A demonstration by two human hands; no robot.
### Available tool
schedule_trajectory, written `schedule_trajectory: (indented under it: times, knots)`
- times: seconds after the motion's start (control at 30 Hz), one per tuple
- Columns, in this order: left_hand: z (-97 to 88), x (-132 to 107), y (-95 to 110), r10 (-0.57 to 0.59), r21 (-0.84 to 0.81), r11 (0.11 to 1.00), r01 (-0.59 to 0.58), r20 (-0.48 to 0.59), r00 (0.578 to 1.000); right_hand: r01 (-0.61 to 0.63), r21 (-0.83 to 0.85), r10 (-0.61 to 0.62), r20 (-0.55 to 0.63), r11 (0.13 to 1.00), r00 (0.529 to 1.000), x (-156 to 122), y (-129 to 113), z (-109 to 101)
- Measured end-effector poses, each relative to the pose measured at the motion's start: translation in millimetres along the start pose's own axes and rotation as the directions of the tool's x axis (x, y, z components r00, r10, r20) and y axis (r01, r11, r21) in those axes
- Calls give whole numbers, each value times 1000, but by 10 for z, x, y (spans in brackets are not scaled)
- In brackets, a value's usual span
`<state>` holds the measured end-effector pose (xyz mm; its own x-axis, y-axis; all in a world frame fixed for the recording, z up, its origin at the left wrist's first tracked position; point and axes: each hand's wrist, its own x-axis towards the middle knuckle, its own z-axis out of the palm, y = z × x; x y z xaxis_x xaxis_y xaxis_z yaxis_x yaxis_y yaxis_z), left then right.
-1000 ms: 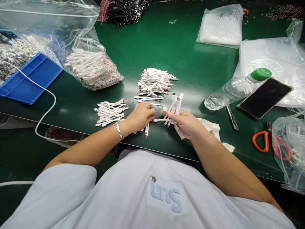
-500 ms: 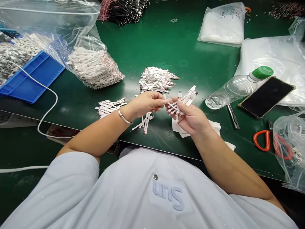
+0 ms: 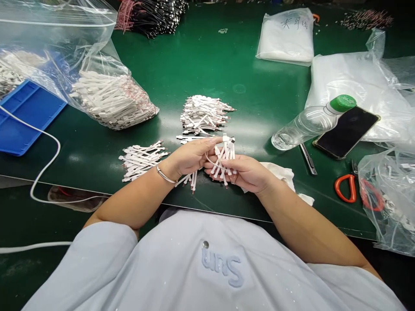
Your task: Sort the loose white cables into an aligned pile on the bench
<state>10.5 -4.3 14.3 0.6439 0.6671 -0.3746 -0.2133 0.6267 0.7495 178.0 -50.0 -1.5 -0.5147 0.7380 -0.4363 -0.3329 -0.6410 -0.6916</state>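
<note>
My right hand (image 3: 251,170) is closed around a fanned bundle of short white USB cables (image 3: 226,162), their plugs pointing mostly away from me. Against the bundle's left side, my left hand (image 3: 194,155) has its fingers curled on one white cable (image 3: 212,161), which bows between the hands. Part of the left fingertips is hidden. Beyond the hands lies a large pile of the same cables (image 3: 207,113). A smaller pile (image 3: 142,160) sits to the left, and several loose cables (image 3: 192,180) lie under my left hand.
A clear bag of cables (image 3: 113,101) and a blue tray (image 3: 29,116) occupy the left. To the right are a water bottle (image 3: 306,127), a phone (image 3: 348,131), a slim knife (image 3: 308,159), orange-handled scissors (image 3: 345,188) and plastic bags (image 3: 350,82). White cloth (image 3: 280,172) lies beside my right wrist.
Both hands have come closer together, and the bundle stands more upright in my right hand. My left fingers have moved from a pinch at a cable's end to the bundle's side. The view has shifted slightly.
</note>
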Motion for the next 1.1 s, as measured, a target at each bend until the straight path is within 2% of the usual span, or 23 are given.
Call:
schedule_trajectory:
  times: [0.1,0.2,0.3,0.47,0.67,0.93,1.03,1.1]
  knots:
    - [-46,-4,-4,-23,41,999,19,93,995,-66,-55,68,41,996,997,-8,-1,-15]
    - [-53,-3,-27,-13,54,998,9,77,997,-106,-80,114,108,991,988,-19,1,-32]
    - [-54,2,-21,23,15,1000,-25,90,996,-148,-57,154,127,987,980,-32,-20,-41]
    - [-95,25,19,58,-12,998,-57,73,996,-153,-38,156,93,988,983,-29,-76,-26]
    - [-122,54,27,29,-67,997,-29,-1,1000,-115,-44,116,25,992,993,-31,-110,-22]
    - [-135,48,80,5,-115,993,-3,16,1000,-165,-61,161,-76,984,984,-54,-136,-4]
    - [-148,49,80,3,-102,995,-1,19,1000,-145,-69,141,-58,987,988,-59,-127,-22]
    - [-152,55,62,2,-76,997,3,62,998,-130,-95,128,-27,987,991,-59,-108,-42]
